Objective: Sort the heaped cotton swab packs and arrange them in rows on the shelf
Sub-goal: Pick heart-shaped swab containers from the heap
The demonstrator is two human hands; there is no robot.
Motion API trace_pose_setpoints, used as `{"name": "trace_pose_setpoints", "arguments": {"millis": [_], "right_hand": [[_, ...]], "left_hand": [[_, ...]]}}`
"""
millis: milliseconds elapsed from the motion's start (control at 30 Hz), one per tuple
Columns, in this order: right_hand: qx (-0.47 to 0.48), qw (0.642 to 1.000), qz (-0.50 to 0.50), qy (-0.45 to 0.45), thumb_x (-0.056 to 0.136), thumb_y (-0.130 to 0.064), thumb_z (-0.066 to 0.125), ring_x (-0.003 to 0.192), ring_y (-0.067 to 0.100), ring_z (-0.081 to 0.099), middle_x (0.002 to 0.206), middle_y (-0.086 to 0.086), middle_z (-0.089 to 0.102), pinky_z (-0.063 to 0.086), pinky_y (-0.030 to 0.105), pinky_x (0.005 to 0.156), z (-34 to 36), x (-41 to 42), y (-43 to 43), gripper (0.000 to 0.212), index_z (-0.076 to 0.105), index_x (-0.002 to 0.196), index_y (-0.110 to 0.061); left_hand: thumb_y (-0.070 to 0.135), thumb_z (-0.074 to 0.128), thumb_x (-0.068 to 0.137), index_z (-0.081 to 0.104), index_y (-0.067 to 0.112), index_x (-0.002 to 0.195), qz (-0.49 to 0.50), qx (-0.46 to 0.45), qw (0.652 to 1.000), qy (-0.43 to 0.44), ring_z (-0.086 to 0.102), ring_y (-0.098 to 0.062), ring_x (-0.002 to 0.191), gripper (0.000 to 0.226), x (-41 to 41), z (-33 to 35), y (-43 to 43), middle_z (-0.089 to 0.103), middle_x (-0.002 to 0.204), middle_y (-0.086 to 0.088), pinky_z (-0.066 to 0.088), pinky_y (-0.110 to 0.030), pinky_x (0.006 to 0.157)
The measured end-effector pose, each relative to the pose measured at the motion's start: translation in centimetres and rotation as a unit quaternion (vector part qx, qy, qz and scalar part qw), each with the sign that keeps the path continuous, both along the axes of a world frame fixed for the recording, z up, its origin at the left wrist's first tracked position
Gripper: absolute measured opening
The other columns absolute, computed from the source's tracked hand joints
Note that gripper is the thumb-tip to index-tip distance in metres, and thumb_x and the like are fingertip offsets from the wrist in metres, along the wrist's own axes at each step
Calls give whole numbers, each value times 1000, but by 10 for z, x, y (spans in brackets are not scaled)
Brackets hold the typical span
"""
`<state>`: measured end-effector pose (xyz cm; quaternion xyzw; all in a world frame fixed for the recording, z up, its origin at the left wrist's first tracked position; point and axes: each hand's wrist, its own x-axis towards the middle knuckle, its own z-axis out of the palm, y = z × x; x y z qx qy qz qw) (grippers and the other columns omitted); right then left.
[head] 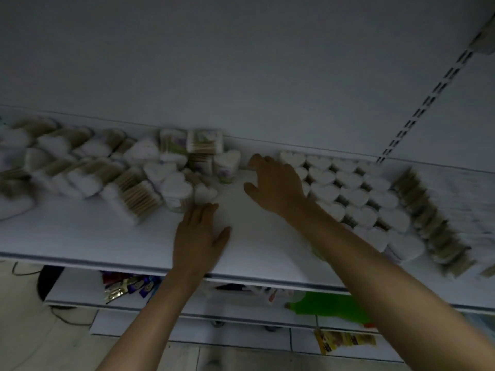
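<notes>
Smooth matt white shelf (80, 236), cotton swab packs (356, 196) with soft white cotton tips and pale wooden sticks, clear glossy plastic wrap

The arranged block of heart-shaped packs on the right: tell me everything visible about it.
The arranged block of heart-shaped packs stands upright on the white shelf in tidy diagonal rows, white cotton tips facing up, running from the back wall toward the front edge. The right hand, fingers spread, rests against its left side. Packs lying on their sides border it on the right.

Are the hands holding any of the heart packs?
No, nothing is held. The left hand lies flat and open on the shelf. The right hand is open, fingers resting against the tidy rows.
</notes>
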<state>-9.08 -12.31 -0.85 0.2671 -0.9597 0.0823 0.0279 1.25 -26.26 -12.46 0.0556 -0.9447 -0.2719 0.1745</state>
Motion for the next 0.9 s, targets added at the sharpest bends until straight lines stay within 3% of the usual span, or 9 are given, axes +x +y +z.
{"name": "trace_pose_setpoints", "arguments": {"millis": [133,267,533,633,733,800,900], "right_hand": [[5,998,-7,-56,89,-41,59,121,33,47,134,15,45,43,40,94,-4,-42,-29,67,30,143,-15],[7,995,8,-100,84,-46,65,127,33,43,142,13,42,41,43,100,-17,-63,-52,73,32,145,-20],[71,997,-21,-12,86,-53,55,110,32,53,124,11,51,36,40,92,-20,0,-38,65,34,138,-18],[48,998,-29,41,86,-53,50,105,29,53,112,8,56,29,42,94,-24,48,-25,51,47,124,-20],[-7,996,-77,46,82,-56,30,100,27,54,107,6,60,24,38,88,-23,83,-12,60,57,121,-20],[-33,988,-98,113,82,-50,36,97,27,59,110,8,63,31,37,85,-26,97,1,56,62,119,-18],[-81,976,-69,192,83,-30,50,82,24,61,92,5,67,35,34,78,-34,113,21,28,69,97,-15]], "left_hand": [[50,45,83,51,5,131,1,10,1000,-14,55,-39,114,66,-7,-3,0,59,123,-17,49,-48,88],[53,46,83,42,4,139,5,50,999,-14,52,-38,121,75,-9,-1,2,55,133,-18,49,-51,91],[67,45,78,26,9,150,25,118,993,-8,40,-30,134,95,-3,9,4,40,149,-14,40,-46,105],[51,62,80,22,12,150,-24,138,990,26,41,-28,134,90,5,17,8,40,149,-12,40,-44,106],[49,63,79,31,21,147,-33,200,979,31,50,-16,122,80,13,26,16,50,139,-3,43,-31,98],[51,59,77,39,18,142,-37,218,975,23,52,-9,112,76,17,29,26,54,130,4,41,-20,92],[29,68,86,35,27,135,-67,218,974,8,51,-7,104,59,17,26,50,48,118,11,32,-3,80]]}}
